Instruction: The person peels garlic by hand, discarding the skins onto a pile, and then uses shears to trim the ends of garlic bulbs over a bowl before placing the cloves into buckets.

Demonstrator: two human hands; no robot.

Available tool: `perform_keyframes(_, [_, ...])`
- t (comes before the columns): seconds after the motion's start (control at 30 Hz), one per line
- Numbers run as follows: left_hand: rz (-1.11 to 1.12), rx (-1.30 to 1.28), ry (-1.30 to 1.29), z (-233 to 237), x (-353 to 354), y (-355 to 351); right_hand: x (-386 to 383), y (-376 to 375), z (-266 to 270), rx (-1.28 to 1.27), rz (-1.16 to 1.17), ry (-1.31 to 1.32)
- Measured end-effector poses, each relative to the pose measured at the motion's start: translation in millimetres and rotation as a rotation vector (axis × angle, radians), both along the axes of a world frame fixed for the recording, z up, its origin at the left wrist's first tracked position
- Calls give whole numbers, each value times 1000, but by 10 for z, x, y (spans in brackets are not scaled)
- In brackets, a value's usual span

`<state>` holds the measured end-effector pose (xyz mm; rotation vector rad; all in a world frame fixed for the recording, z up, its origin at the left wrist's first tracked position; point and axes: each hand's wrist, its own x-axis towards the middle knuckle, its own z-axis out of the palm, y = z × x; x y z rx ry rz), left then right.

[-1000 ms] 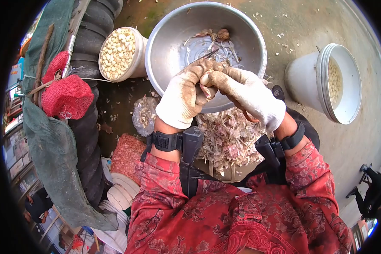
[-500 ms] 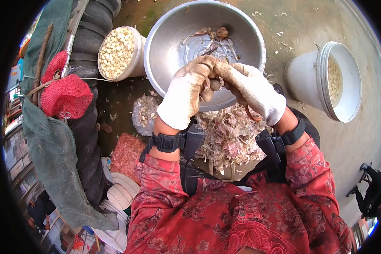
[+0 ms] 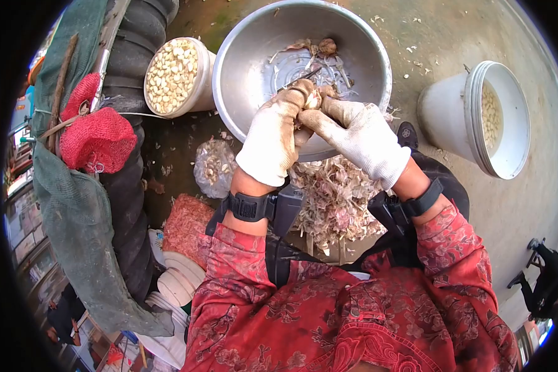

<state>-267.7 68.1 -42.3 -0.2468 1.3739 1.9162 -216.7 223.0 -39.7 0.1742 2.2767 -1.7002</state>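
Over the near side of a metal basin (image 3: 224,87), my hands meet in soiled white gloves. My left hand (image 3: 273,137) is closed around a garlic bulb (image 3: 314,99), its pale and purplish skin showing between the fingers. Pressed against that same garlic are the thumb and fingers of my right hand (image 3: 363,136). A dark, thin pointed piece (image 3: 302,79) sticks out just beyond my left fingertips; its other end is hidden. Inside the basin are a brownish bulb (image 3: 327,46) and dry stalk scraps (image 3: 342,73). Below my hands lies a heap of garlic skins (image 3: 338,201).
A white bucket of peeled cloves (image 3: 173,68) stands left of the basin, and another white bucket (image 3: 443,115) leans at the right. Nearby are a clear plastic bag (image 3: 214,167), red mesh sacks (image 3: 99,139) and a dark ridged tube (image 3: 127,204).
My right hand has turned and shifted slightly down-left, its thumb now on the garlic. More of the bulb shows. An orange-brown loop below the right hand is no longer visible.
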Motion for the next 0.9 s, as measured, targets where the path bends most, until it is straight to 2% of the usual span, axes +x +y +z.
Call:
perform_keyframes(0.03, [0,-1,0,-71,-5,-48,-5,5,41,-1,0,0])
perform_keyframes(0.1, [-191,-231,485,-246,-32,-160,-11,14,95,99,143,-41])
perform_keyframes(0.13, [-192,-231,484,-287,-41,-161,34,-15,-12,50,125,44])
perform_keyframes(0.23, [-229,-265,603,-360,-84,-148,59,-19,-55,30,124,78])
perform_keyframes(0.27, [-214,-228,558,-389,-101,-144,59,-16,-58,30,124,77])
perform_keyframes(0.33, [-200,-191,514,-264,-109,-61,50,-6,-67,-139,52,-59])
perform_keyframes(0.4, [133,89,5,-103,-72,44,27,-4,-86,-151,-23,-80])
perform_keyframes(0.47, [81,97,-10,-85,-87,-16,23,-18,-96,-237,-158,-52])
perform_keyframes(0.57, [54,90,-40,-78,-88,-10,-8,63,-79,-183,-158,-144])
perform_keyframes(0.6, [77,75,-54,-77,-84,3,-13,76,-128,-122,-134,-131])
perform_keyframes(0.73, [91,56,-123,-75,-97,20,6,73,-157,-140,-131,-58])
perform_keyframes(0.9, [45,23,4,-89,-83,-4,-18,89,-15,47,-66,-67])
